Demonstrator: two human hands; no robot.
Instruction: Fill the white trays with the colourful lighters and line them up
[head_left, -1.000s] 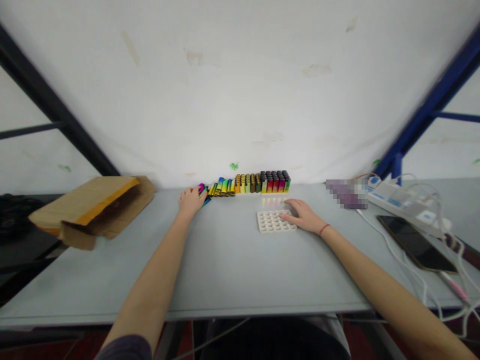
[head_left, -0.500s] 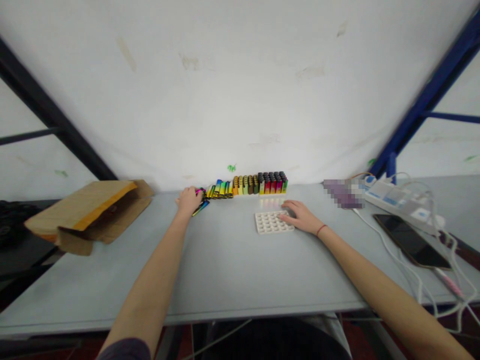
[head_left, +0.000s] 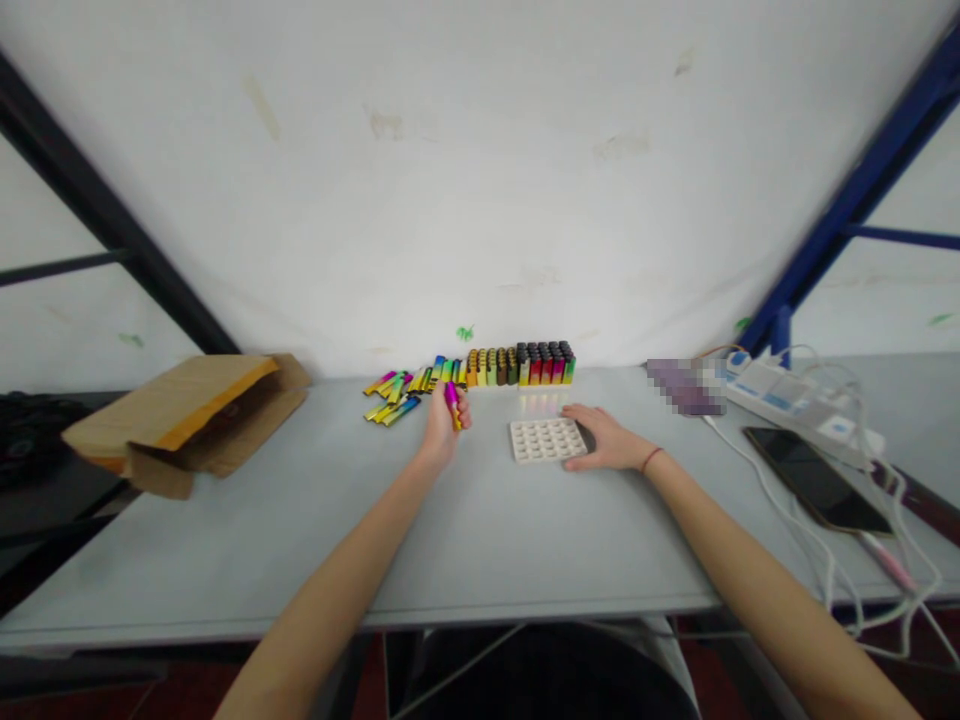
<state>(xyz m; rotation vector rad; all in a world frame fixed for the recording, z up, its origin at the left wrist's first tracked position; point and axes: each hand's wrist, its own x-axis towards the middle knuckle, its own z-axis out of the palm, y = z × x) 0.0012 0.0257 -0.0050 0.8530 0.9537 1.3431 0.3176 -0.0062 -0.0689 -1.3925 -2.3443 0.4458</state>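
My left hand (head_left: 441, 428) is closed around a shiny purple and yellow lighter (head_left: 452, 405), raised over the table left of the tray. Loose metallic lighters (head_left: 391, 400) lie in a scattered pile behind and left of this hand. My right hand (head_left: 609, 440) spans the right side of a white tray (head_left: 547, 441) with rows of holes, thumb at the near corner and fingers at the far one. No lighter shows in the tray's holes.
Against the wall stand upright lighters with black tops (head_left: 546, 364) and a gold-topped group (head_left: 492, 367). An opened cardboard box (head_left: 172, 415) sits at left. To the right lie a phone (head_left: 814, 478), a power strip (head_left: 795, 395) and tangled white cables.
My left hand has come away from the lighter pile, moving right and nearer with one lighter. My right hand has shifted from atop the tray to its right edge.
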